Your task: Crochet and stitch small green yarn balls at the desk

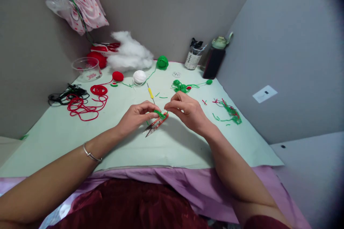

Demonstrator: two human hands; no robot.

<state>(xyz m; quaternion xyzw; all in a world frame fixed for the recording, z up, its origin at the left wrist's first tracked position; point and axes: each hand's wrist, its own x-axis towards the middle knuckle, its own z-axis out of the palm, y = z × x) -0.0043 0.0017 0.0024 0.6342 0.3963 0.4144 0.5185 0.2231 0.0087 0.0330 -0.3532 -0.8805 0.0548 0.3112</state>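
Over the middle of the table, my left hand (140, 115) pinches a small green crocheted piece (160, 114) between thumb and fingers. Close to its right end is my right hand (188, 110), its thumb and fingertips pressed together on what looks like a strand of green yarn (167, 112). Orange-handled thread snips (156, 126) lie just beneath the piece, blades toward me. Beyond my left hand rests a crochet hook with a yellow grip (150, 92). A green yarn tangle (180, 86) with a red bit lies past my right hand.
Red yarn (86, 107) and dark yarn (70, 94) sprawl at left near a clear tub (87, 69). White stuffing (129, 53) and balls of white (139, 77), red (117, 76) and green yarn (162, 63) sit behind. A pen cup (192, 58) and bottle (214, 59) stand back right; yarn scraps (232, 112) lie right.
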